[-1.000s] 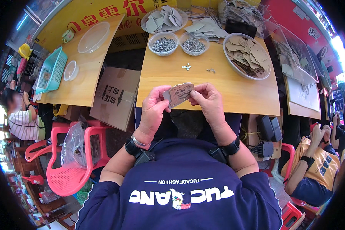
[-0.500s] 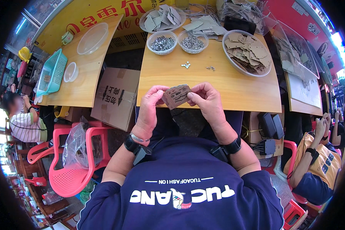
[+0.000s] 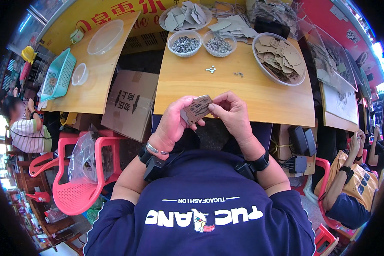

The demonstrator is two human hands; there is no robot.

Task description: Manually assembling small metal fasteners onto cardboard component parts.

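Head view: holding brown card point(image 3: 197, 109), lengthwise slanted up rightward, at left end with left hand point(image 3: 173, 119), pinching right end with right hand point(image 3: 232, 112).

- A small flat brown piece point(image 3: 197, 108) is showing a face with dark print across it, too small to make out in detail.
- Its outline is running roughly four-sided, with the upper edge looking slightly wavy.
- A paler, greyish strip is showing along the left end; whether it is a second layer cannot be told.
- The piece is slanting, its right end sitting higher in the view than its left.
- The left hand point(image 3: 175, 118) is gripping the left end, while the right hand point(image 3: 231, 112) is pinching the right end.
- It is overlapping, in the view, the near edge of the wooden tabletop point(image 3: 269, 100).
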